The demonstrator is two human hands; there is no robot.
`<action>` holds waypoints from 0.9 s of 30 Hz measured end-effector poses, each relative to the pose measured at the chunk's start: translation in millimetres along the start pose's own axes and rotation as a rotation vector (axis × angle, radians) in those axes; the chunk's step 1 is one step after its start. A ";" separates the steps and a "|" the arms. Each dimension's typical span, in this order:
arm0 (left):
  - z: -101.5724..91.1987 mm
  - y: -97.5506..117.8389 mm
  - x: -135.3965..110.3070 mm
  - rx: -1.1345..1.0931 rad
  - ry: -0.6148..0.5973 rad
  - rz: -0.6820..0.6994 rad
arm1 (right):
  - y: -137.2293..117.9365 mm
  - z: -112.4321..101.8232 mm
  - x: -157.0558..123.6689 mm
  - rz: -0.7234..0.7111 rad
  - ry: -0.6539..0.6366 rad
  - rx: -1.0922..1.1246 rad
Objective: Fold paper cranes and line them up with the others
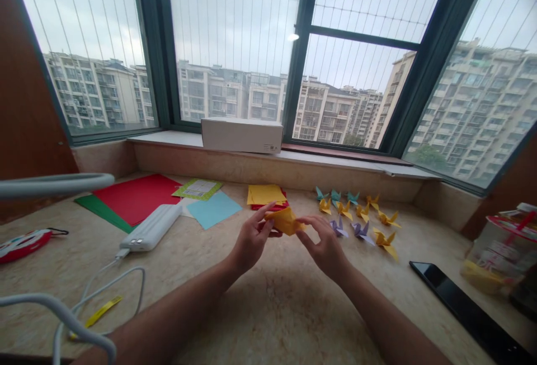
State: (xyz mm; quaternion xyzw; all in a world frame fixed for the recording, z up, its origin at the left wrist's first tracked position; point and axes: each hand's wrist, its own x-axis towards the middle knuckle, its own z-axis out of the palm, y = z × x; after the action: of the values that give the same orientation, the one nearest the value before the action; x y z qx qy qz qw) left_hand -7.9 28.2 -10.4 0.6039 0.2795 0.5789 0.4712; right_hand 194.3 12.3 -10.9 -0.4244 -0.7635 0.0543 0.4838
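A partly folded piece of yellow origami paper (pixel 284 221) is held up between my two hands, over the middle of the counter. My left hand (pixel 254 237) pinches its left side with thumb and fingers. At its right corner, the thumb and fingertips of my right hand (pixel 325 245) grip the paper. Just behind it lies a stack of square yellow paper (pixel 265 194) with red sheets under it. Beyond my right hand stand several folded paper cranes in rows: teal cranes (pixel 335 196), yellow cranes (pixel 344 210) and purple cranes (pixel 363 232).
To the left are red paper (pixel 138 197), green paper (pixel 103 213), light blue paper (pixel 215 209) and a white power bank (pixel 153 227) with a cable (pixel 140 289). A black phone (pixel 457 300) and a plastic cup (pixel 495 253) are at right. A white box (pixel 242 136) sits on the sill.
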 end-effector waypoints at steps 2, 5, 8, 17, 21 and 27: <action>0.7 -0.7 -1.3 0.020 -0.011 0.027 | 1.2 0.7 -0.2 0.046 0.000 0.020; 1.7 0.0 -3.1 0.111 -0.028 0.077 | 1.6 2.2 -1.0 0.111 0.012 0.095; 1.9 0.7 -4.3 0.254 -0.033 0.130 | 0.5 5.0 -1.9 0.149 0.041 0.138; 4.8 -5.7 -5.7 0.138 -0.039 0.004 | -5.9 7.4 -2.2 0.130 0.079 0.288; 4.4 -4.7 -5.4 0.212 -0.021 -0.028 | -7.0 12.9 -5.0 0.160 -0.023 0.330; 11.1 1.8 -8.6 -0.052 -0.117 -0.170 | -0.6 19.2 -5.2 0.325 0.066 0.567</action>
State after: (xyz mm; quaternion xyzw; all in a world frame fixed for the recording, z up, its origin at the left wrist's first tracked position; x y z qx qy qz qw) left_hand 0.9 17.1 -11.2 0.5985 0.2862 0.5077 0.5497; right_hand 179.7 14.6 -24.3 -0.3906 -0.6241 0.3277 0.5921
